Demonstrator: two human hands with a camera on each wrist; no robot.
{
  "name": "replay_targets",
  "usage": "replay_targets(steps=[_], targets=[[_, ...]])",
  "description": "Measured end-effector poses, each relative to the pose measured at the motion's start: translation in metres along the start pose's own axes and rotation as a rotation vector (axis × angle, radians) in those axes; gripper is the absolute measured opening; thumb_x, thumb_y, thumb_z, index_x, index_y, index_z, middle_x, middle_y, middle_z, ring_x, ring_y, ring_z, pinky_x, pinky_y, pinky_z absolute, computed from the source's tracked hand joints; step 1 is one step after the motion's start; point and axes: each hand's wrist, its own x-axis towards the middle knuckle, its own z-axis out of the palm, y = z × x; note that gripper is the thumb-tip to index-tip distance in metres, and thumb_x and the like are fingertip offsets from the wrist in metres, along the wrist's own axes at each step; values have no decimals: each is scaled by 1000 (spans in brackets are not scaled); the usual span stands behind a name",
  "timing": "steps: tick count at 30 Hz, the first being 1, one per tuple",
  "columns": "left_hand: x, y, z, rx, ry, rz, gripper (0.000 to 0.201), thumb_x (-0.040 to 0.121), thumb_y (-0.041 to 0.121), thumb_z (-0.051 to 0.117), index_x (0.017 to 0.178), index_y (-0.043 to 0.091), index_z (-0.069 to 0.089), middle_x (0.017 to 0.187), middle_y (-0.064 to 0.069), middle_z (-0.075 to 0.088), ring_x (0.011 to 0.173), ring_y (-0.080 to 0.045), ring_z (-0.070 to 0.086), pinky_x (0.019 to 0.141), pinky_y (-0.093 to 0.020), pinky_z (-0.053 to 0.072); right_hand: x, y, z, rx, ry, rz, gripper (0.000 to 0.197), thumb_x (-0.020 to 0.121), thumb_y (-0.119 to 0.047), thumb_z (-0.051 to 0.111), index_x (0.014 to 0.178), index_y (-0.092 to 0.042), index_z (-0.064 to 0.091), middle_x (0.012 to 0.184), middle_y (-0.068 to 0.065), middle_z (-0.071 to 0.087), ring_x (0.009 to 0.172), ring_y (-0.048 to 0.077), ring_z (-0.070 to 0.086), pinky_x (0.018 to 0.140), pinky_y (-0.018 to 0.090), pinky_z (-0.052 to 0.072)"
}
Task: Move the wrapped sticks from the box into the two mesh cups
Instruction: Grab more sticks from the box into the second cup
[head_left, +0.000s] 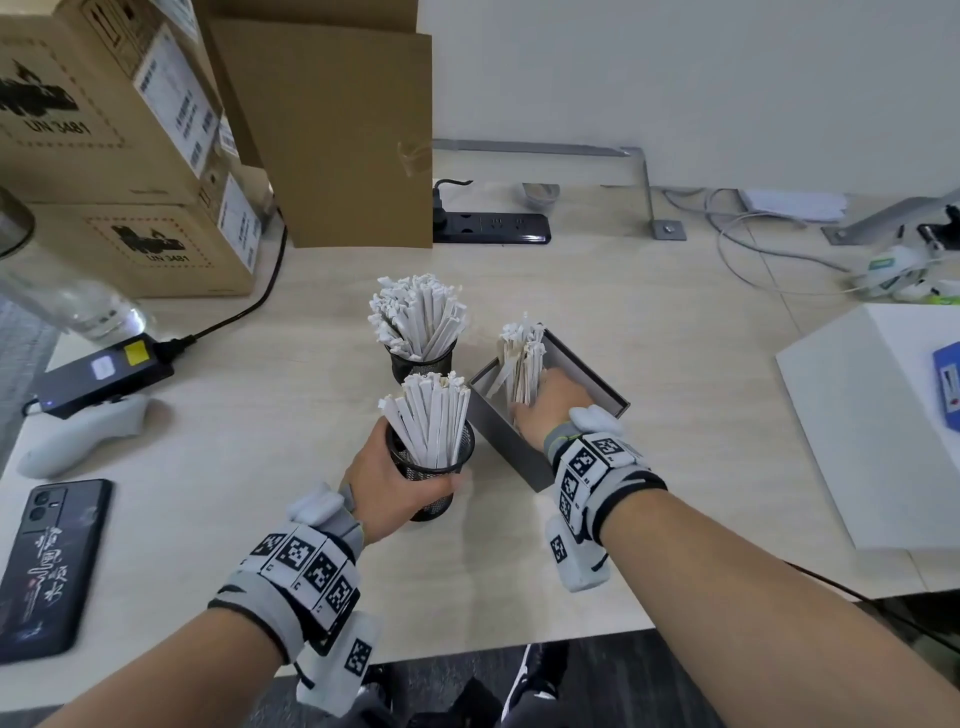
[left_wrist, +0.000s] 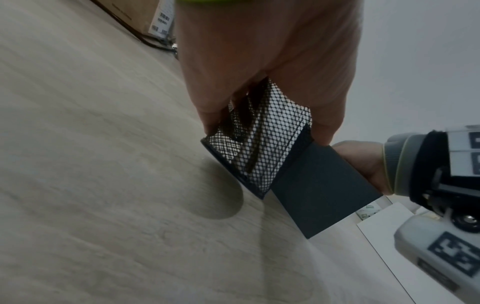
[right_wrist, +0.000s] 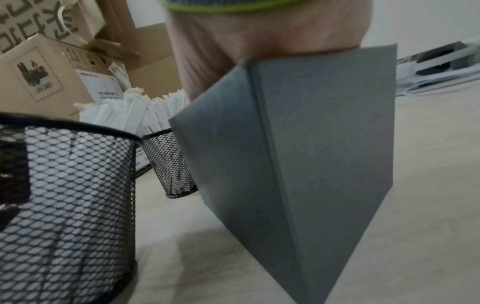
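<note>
**At the box: gathering the last sticks**

Inside the grey box (head_left: 592, 384), the right hand (head_left: 545, 410) reaches down among the remaining wrapped sticks (head_left: 522, 358), which stand leaning at the far end. The head view seems to show the fingers closing round the bundle, but they are hidden by the box wall, so whether they truly grip cannot be told. The left hand (head_left: 382, 480) wraps round the near mesh cup (head_left: 434, 467) on the worktop (head_left: 649, 322), just beside the box. That cup is partly filled with sticks; the far mesh cup (head_left: 421, 361) behind it looks packed.

To do this step well, I would gather the sticks low and together so none slips out, lift them straight up clear of the box rim, and feed them end-first into the near cup, which has more room. Steadying the cup should stop it tipping as the bundle slides in.
</note>
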Motion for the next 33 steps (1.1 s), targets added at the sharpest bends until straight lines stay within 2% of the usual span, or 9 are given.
replay_targets(steps=[4, 8, 12, 17, 20, 23, 28, 30, 33], targets=[[-2, -4, 2, -15, 3, -11, 94, 46, 56, 83, 130, 33, 46, 116, 19, 63, 108, -3, 60, 95, -34, 49, -3, 2, -1, 153, 3, -38, 35, 81, -38, 68, 107, -17, 59, 100, 2, 68, 92, 26, 65, 73, 29, 48], [0, -3, 5, -38, -7, -8, 90, 49, 51, 83, 128, 32, 47, 115, 19, 63, 107, -1, 60, 93, -31, 50, -6, 0, -7, 298, -39, -68, 5, 92, -26, 56, 91, -21, 57, 91, 2, 64, 96, 29, 64, 74, 27, 43], [2, 1, 9, -37, -22, 7, 92, 49, 51, 82, 131, 31, 45, 117, 19, 62, 109, -2, 59, 91, -25, 46, -7, 0, -9, 334, -91, -53, 31, 98, -33, 46, 116, -11, 59, 110, 8, 66, 104, 31, 61, 79, 27, 39], [5, 7, 10, -31, -12, 29, 90, 50, 49, 85, 129, 33, 46, 116, 19, 62, 108, -3, 60, 91, -28, 48, -7, 1, -17, 463, -16, -13, 45, 100, -39, 37, 89, -6, 67, 74, 3, 69, 66, 18, 62, 63, 26, 41], [3, 9, 10, -27, -11, 39, 85, 53, 42, 89, 127, 36, 48, 113, 22, 63, 104, 9, 57, 87, -20, 45, -11, -8, -30, 744, 119, -23, 33, 99, -30, 40, 83, -14, 64, 62, 1, 66, 64, 20, 63, 75, 36, 51], [-1, 12, 12, -25, -6, 46, 81, 57, 35, 91, 124, 39, 47, 108, 28, 60, 97, 21, 53, 77, -3, 39, -23, -25, -55, 1026, 214, -112, 22, 97, -18, 42, 81, -16, 57, 56, 2, 57, 57, 19, 59, 67, 34, 52], [-1, 12, 16, -32, -8, 39, 82, 57, 34, 91, 125, 33, 45, 109, 24, 59, 96, 14, 55, 72, 0, 39, -57, -51, -80, 1414, 97, -261, 21, 100, -17, 43, 85, -13, 56, 52, 1, 52, 57, 23, 59, 63, 36, 53], [-2, 13, 16, -31, 1, 34, 84, 57, 38, 91, 126, 32, 44, 108, 24, 59, 96, 11, 56, 75, -6, 40, -69, -57, -68, 1406, -9, -271, 21, 100, -18, 45, 83, -13, 57, 53, 2, 54, 58, 24, 59, 65, 37, 53], [-2, 17, 16, -65, 10, 63, 87, 54, 42, 89, 128, 33, 44, 110, 24, 62, 100, 10, 58, 81, -15, 45, -79, -56, -42, 1129, -32, -308, 13, 91, -17, 60, 78, -20, 62, 63, 2, 63, 64, 19, 60, 70, 36, 52]])
